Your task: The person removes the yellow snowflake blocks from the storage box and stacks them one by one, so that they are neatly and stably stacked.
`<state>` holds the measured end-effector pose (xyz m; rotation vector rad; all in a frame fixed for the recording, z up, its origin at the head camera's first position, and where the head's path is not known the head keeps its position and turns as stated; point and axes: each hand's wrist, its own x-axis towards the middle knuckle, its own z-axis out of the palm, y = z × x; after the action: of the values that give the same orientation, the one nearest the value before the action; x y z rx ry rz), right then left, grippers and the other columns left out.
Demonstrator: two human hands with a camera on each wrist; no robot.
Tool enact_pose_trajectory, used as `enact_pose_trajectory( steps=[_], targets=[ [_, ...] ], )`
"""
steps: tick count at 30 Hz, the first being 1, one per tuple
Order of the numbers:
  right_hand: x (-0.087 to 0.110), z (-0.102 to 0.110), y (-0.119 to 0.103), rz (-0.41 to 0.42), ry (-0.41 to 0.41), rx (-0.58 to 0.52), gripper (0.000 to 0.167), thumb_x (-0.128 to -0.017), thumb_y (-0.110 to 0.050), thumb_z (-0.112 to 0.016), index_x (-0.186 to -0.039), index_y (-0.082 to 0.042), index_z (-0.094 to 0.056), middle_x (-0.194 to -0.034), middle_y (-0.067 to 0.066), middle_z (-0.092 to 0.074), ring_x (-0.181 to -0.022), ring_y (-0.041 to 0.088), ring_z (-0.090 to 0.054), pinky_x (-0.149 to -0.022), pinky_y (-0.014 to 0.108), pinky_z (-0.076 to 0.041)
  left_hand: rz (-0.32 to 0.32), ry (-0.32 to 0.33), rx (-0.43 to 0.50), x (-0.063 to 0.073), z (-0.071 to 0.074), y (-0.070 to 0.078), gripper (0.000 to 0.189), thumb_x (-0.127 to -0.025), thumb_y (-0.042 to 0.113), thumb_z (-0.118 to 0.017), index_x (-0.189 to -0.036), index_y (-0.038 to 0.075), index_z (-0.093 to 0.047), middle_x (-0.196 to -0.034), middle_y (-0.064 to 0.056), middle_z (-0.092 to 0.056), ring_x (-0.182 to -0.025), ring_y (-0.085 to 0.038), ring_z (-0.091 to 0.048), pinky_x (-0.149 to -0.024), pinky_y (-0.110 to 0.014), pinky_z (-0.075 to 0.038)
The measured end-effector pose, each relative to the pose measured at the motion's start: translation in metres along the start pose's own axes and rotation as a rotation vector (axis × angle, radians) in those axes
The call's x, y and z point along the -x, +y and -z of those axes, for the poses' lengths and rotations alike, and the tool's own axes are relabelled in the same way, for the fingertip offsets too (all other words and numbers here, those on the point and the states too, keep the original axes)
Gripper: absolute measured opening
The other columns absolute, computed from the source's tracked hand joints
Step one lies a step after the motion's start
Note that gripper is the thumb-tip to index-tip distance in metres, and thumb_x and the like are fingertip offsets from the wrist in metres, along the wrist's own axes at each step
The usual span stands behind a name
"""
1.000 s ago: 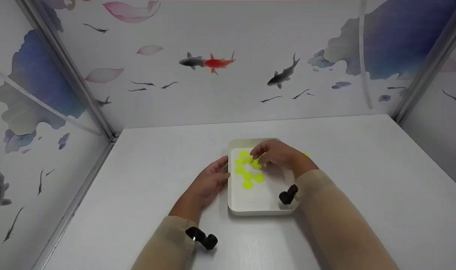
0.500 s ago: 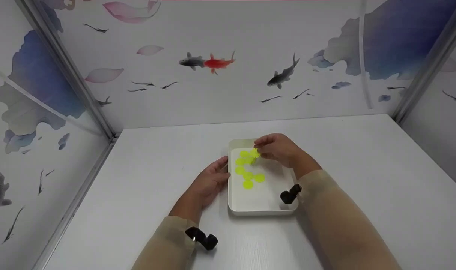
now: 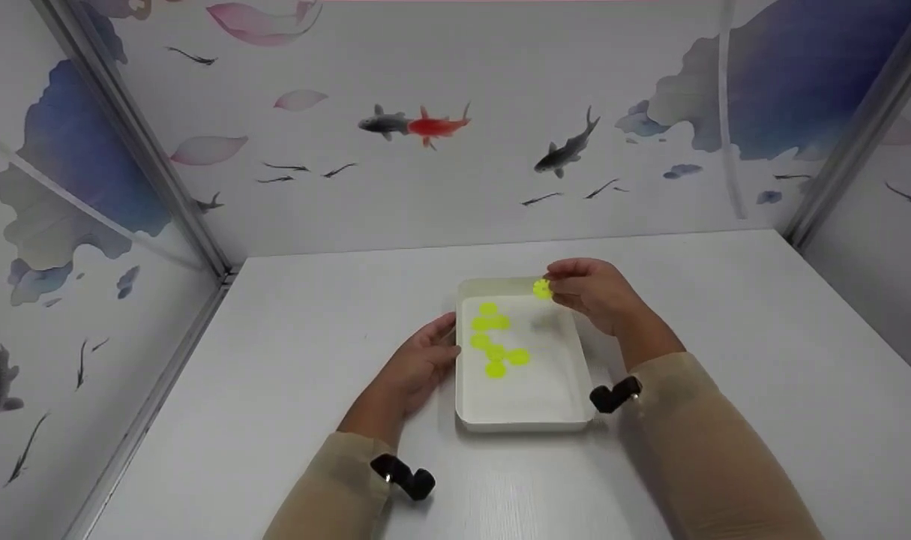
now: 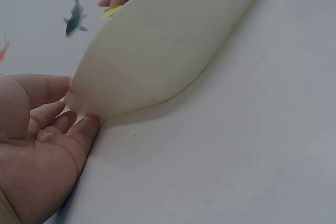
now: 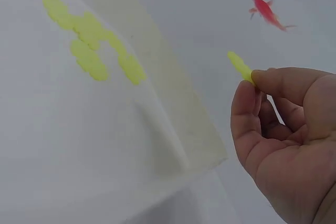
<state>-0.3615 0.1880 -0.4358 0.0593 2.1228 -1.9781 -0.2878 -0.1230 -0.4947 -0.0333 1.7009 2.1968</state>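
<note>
My right hand [image 3: 603,298] pinches a yellow notched disc [image 3: 542,289] between thumb and fingers, over the far right corner of a white tray [image 3: 530,426]. In the right wrist view the pinched disc [image 5: 241,68] is tilted, nearly edge-on, just past the tray's wall [image 5: 176,85]. Several more yellow discs [image 3: 495,352] lie flat in the tray's left half, some overlapping. My left hand [image 3: 423,364] rests against the tray's left side. Seen from the left wrist, its thumb and fingertips [image 4: 86,128] touch the outer wall [image 4: 152,51].
The tray stands on a white table [image 3: 313,322]. Behind it rises a wall [image 3: 440,195] printed with fish and petals, with metal posts [image 3: 864,135] at the corners. A small black camera [image 3: 615,394] sits on the right wrist, another [image 3: 403,476] on the left.
My right hand has lifted a yellow disc from among the others and carried it right and away toward the tray's far right corner. The left hand and the tray have stayed in place.
</note>
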Motion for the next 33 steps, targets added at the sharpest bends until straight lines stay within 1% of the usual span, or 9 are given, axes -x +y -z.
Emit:
enact_pose_trajectory(
  steps=[2, 5, 13, 18, 23, 26, 30, 33],
  targets=[
    [0.003, 0.007, 0.0, 0.0, 0.018, -0.012, 0.031, -0.102, -0.011, -0.072, -0.133, -0.009, -0.066, -0.133, 0.007, -0.069, -0.122, 0.019, -0.07, -0.099, 0.025, -0.062, -0.005, -0.002, 0.005, 0.0, 0.001, -0.001, 0.073, -0.101, -0.003, -0.061, -0.168, 0.015, -0.037, -0.177, 0.0, -0.033, -0.166, -0.02, -0.029, -0.133, -0.041, -0.033],
    [0.007, 0.019, 0.002, -0.004, 0.046, -0.025, 0.033, -0.102, -0.014, -0.073, -0.134, -0.011, -0.066, -0.134, 0.006, -0.068, -0.122, 0.018, -0.07, -0.099, 0.024, -0.062, -0.01, -0.003, 0.006, 0.0, 0.001, -0.001, 0.073, -0.101, -0.004, -0.061, -0.168, 0.014, -0.036, -0.177, -0.001, -0.032, -0.166, -0.02, -0.029, -0.133, -0.04, -0.032],
    [0.02, 0.056, 0.009, 0.001, 0.073, -0.099, 0.039, -0.1, -0.015, -0.076, -0.137, -0.011, -0.063, -0.129, 0.0, -0.068, -0.116, 0.012, -0.071, -0.099, 0.02, -0.06, -0.008, -0.008, -0.004, 0.0, 0.0, -0.001, 0.074, -0.101, -0.004, -0.06, -0.168, 0.013, -0.035, -0.178, -0.001, -0.03, -0.167, -0.021, -0.026, -0.134, -0.041, -0.031],
    [0.023, 0.072, 0.017, -0.017, 0.095, -0.108, 0.039, -0.101, -0.016, -0.075, -0.138, -0.012, -0.062, -0.131, -0.001, -0.066, -0.12, 0.012, -0.068, -0.1, 0.019, -0.059, -0.004, -0.003, -0.003, 0.0, 0.0, 0.0, 0.074, -0.1, -0.004, -0.061, -0.168, 0.013, -0.036, -0.178, 0.0, -0.031, -0.166, -0.02, -0.027, -0.134, -0.041, -0.032],
    [0.022, 0.079, 0.026, -0.037, 0.12, -0.101, 0.037, -0.102, -0.015, -0.074, -0.138, -0.014, -0.063, -0.13, -0.003, -0.066, -0.121, 0.011, -0.066, -0.099, 0.017, -0.059, -0.011, -0.005, -0.005, -0.001, 0.001, -0.001, 0.074, -0.1, -0.004, -0.061, -0.168, 0.013, -0.036, -0.178, -0.001, -0.031, -0.167, -0.021, -0.027, -0.134, -0.041, -0.031],
    [0.02, 0.081, 0.031, -0.054, 0.136, -0.088, 0.044, -0.102, -0.016, -0.073, -0.144, -0.012, -0.06, -0.13, -0.003, -0.066, -0.123, 0.012, -0.064, -0.1, 0.017, -0.058, -0.01, 0.002, -0.005, -0.002, 0.001, -0.002, 0.074, -0.1, -0.004, -0.061, -0.168, 0.014, -0.036, -0.178, -0.001, -0.032, -0.166, -0.021, -0.027, -0.133, -0.041, -0.032],
    [0.017, 0.082, 0.036, -0.082, 0.165, -0.037, 0.052, -0.104, -0.019, -0.071, -0.152, -0.009, -0.054, -0.135, -0.001, -0.064, -0.128, 0.014, -0.062, -0.102, 0.017, -0.058, -0.003, 0.016, -0.009, -0.002, 0.001, -0.002, 0.073, -0.1, -0.003, -0.062, -0.167, 0.016, -0.039, -0.177, 0.001, -0.034, -0.166, -0.02, -0.029, -0.133, -0.041, -0.034],
    [0.016, 0.084, 0.039, -0.1, 0.194, 0.01, 0.05, -0.105, -0.022, -0.071, -0.15, -0.01, -0.056, -0.139, 0.002, -0.064, -0.128, 0.016, -0.061, -0.101, 0.017, -0.058, 0.002, 0.02, -0.007, -0.002, 0.0, -0.001, 0.073, -0.099, -0.004, -0.062, -0.166, 0.017, -0.04, -0.176, 0.002, -0.036, -0.165, -0.02, -0.031, -0.132, -0.041, -0.035]
  ],
)
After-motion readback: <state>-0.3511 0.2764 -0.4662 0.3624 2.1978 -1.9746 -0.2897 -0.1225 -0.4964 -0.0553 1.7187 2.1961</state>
